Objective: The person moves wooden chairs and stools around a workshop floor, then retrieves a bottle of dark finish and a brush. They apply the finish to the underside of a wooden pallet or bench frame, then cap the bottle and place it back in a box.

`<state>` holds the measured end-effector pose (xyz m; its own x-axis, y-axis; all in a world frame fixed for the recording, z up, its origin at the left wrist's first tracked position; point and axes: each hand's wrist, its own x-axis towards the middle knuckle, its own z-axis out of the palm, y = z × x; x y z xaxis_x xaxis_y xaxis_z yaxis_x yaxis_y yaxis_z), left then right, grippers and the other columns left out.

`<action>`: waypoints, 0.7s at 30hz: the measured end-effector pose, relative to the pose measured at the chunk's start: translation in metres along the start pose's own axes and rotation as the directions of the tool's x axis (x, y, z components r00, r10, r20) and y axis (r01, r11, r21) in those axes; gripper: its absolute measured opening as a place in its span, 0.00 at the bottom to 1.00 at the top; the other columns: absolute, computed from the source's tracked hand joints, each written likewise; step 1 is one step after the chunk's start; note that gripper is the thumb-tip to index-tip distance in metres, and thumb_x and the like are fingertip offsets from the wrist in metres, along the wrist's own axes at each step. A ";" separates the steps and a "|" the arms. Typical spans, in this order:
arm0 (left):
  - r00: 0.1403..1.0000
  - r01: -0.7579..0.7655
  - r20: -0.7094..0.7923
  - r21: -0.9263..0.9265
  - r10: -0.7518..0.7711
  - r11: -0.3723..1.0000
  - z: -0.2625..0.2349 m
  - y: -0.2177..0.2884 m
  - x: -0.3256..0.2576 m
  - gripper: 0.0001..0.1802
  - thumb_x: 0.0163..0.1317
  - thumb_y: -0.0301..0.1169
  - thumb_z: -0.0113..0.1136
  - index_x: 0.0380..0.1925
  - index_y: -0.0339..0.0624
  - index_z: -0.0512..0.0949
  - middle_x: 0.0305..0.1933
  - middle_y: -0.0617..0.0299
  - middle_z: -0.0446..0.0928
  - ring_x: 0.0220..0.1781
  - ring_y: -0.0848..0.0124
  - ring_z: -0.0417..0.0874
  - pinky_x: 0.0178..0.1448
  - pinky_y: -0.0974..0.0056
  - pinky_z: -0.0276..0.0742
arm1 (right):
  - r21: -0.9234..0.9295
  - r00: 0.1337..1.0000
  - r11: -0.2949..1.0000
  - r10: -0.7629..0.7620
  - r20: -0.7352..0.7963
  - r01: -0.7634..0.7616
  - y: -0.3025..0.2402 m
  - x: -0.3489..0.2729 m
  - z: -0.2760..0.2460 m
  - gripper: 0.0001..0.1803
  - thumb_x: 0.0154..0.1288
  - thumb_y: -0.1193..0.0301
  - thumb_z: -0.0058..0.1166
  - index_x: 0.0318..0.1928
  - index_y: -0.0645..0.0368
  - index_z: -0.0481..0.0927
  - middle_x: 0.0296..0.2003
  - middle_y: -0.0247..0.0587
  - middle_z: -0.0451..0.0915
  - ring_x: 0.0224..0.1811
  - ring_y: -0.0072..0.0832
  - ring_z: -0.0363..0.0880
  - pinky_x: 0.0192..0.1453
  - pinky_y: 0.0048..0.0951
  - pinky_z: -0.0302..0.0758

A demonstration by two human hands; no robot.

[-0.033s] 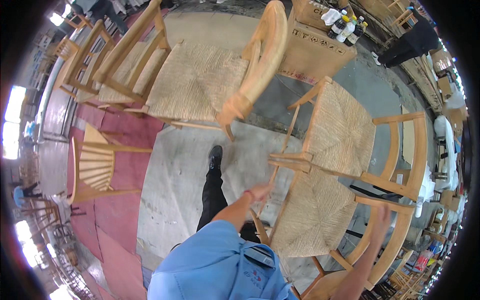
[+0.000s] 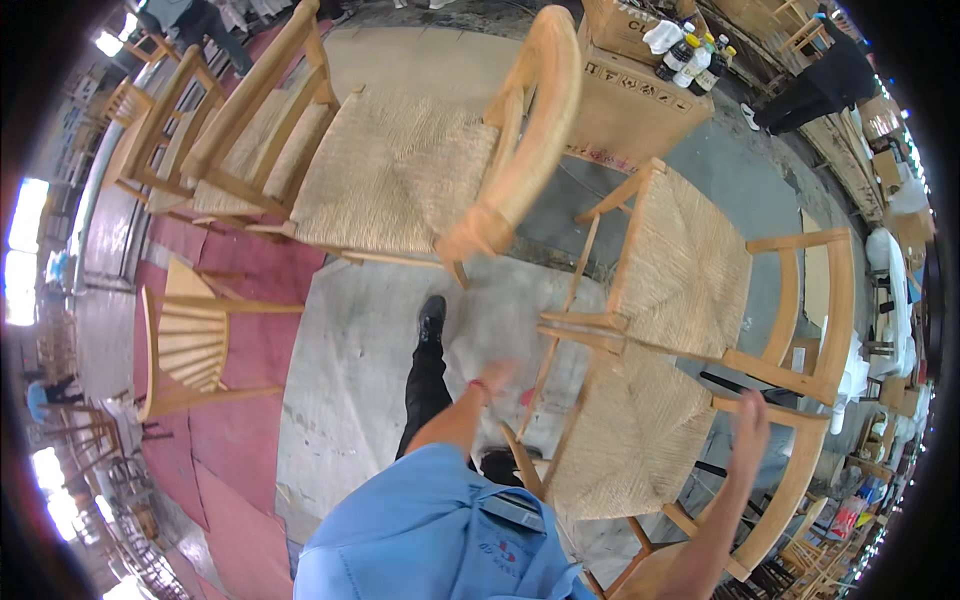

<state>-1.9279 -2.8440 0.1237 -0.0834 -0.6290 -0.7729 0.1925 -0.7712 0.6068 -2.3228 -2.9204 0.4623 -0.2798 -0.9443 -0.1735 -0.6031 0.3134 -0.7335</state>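
The concrete floor (image 2: pixel 380 330) is spreading under everything, with red mats (image 2: pixel 240 430) lying along its left edge. A row of large wooden chairs with woven seats (image 2: pixel 390 170) is filling the top of the view. A second woven-seat chair (image 2: pixel 680 265) is standing to the right. The nearest woven-seat chair (image 2: pixel 630 440) is sitting just below it, close to the person's body, between the two arms. A slatted wooden chair (image 2: pixel 185 345) is standing apart on the left. A cardboard box (image 2: pixel 640 100) is carrying a few bottles (image 2: pixel 690 50) at the top right.

Nothing is shifting between the two pictures; chairs, arms and the stepping black shoe (image 2: pixel 432 310) are all lying in the same places, so the nearest chair is not yet lifted or turned.

The right hand (image 2: pixel 750 425) is spreading open, fingers straight, against or just beside the curved back rail of the nearest chair, closing on nothing. The left hand (image 2: pixel 497 375) is blurring near that chair's front leg; whether it is gripping or loose I cannot tell.
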 end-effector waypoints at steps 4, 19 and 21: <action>0.646 0.020 -0.732 -0.268 -0.217 0.963 -0.281 0.046 0.038 0.39 0.65 0.63 0.42 0.56 0.38 0.74 0.55 0.45 0.76 0.56 0.61 0.77 0.59 0.58 0.72 | 0.475 0.949 0.877 -0.084 0.304 -0.074 -0.184 0.052 0.178 0.40 0.68 0.47 0.48 0.67 0.66 0.60 0.61 0.52 0.69 0.61 0.39 0.70 0.60 0.39 0.70; 0.881 0.014 -0.464 0.224 0.094 0.974 -0.513 0.332 0.054 0.45 0.59 0.57 0.57 0.64 0.29 0.63 0.65 0.50 0.68 0.66 0.61 0.68 0.66 0.62 0.63 | -0.026 0.948 0.999 0.045 0.314 -0.039 -0.373 0.137 0.300 0.28 0.51 0.66 0.60 0.51 0.69 0.71 0.42 0.49 0.80 0.44 0.32 0.80 0.50 0.32 0.75; 0.926 -0.038 -0.377 -0.033 0.023 0.999 -0.507 0.337 0.053 0.46 0.59 0.56 0.58 0.65 0.28 0.62 0.66 0.51 0.66 0.67 0.62 0.67 0.67 0.63 0.62 | -0.021 0.962 0.999 0.049 0.269 -0.045 -0.362 0.142 0.293 0.28 0.50 0.66 0.61 0.50 0.69 0.72 0.41 0.49 0.80 0.43 0.33 0.80 0.48 0.32 0.75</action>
<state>-1.3719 -3.0879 0.1933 0.2958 -0.5633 -0.7715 0.2279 -0.7427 0.6296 -1.9253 -3.1970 0.5103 -0.0976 -0.9201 -0.3793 -0.6053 0.3574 -0.7112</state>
